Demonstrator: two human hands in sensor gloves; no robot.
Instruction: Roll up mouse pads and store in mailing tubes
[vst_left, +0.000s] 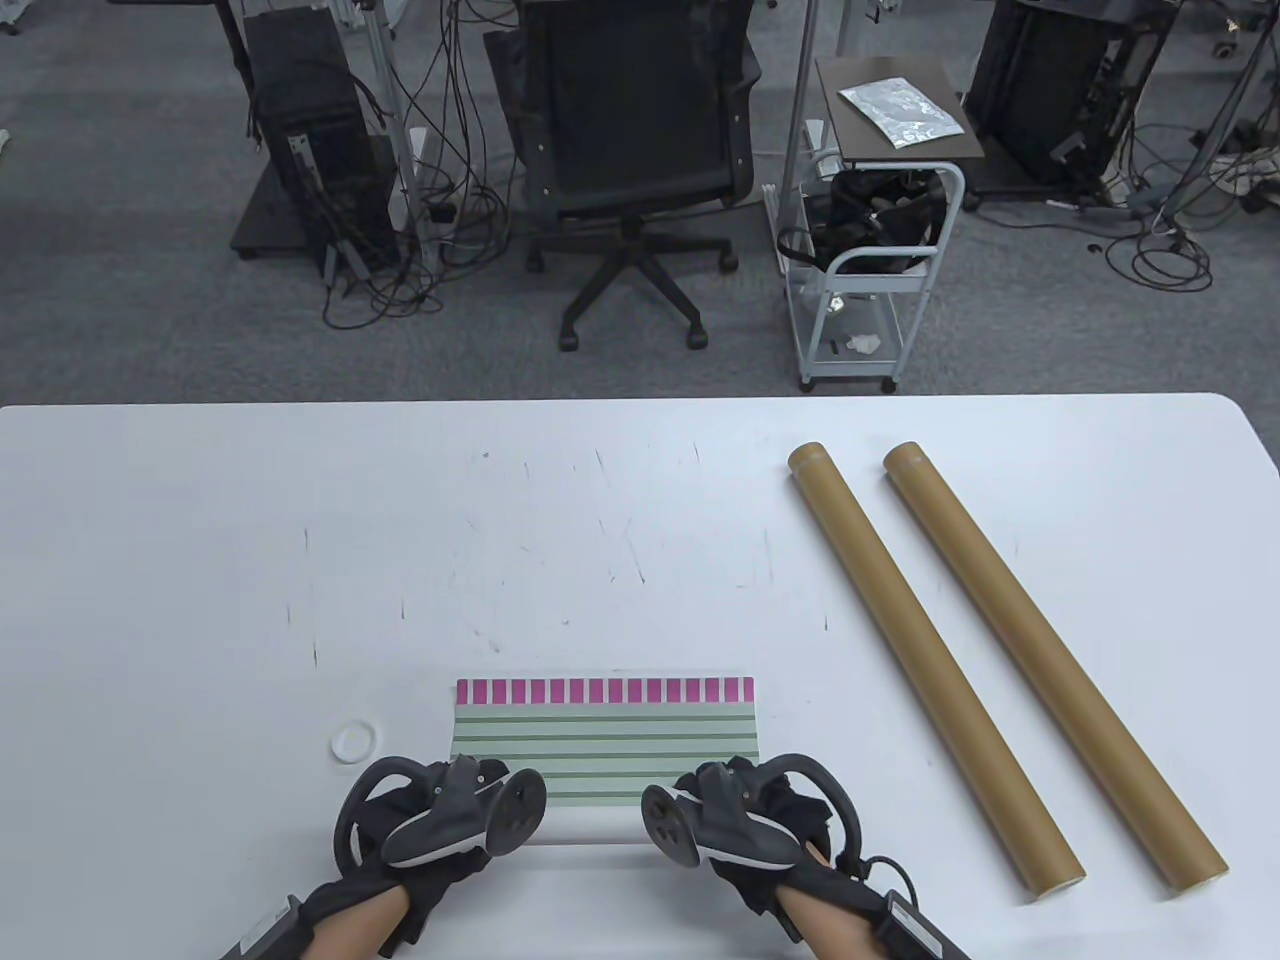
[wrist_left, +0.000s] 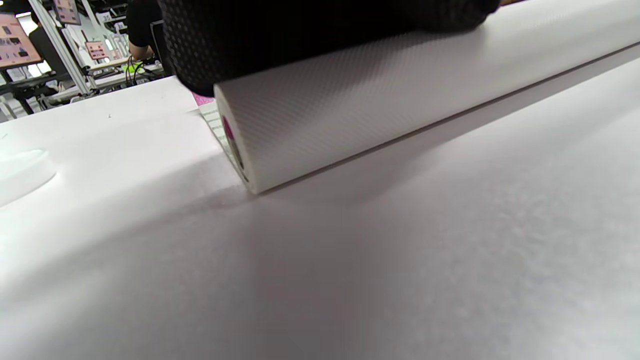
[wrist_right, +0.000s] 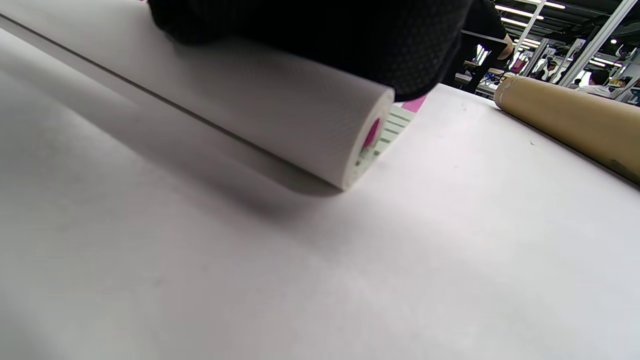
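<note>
Table view: one mouse pad (vst_left: 604, 740), two mailing tubes (vst_left: 930, 665).

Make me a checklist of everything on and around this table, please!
Surface: white table, faint scuff marks.
Job's things: mouse pad, partly rolled from the near edge, striped part still flat; two brown tubes lying side by side at the right.
Clutter: small white cap left of the pad.
Hands: left hand and right hand press on the roll.
Cables: tangled on the floor behind.
Surroundings: office chair, cart, carpet.
</note>
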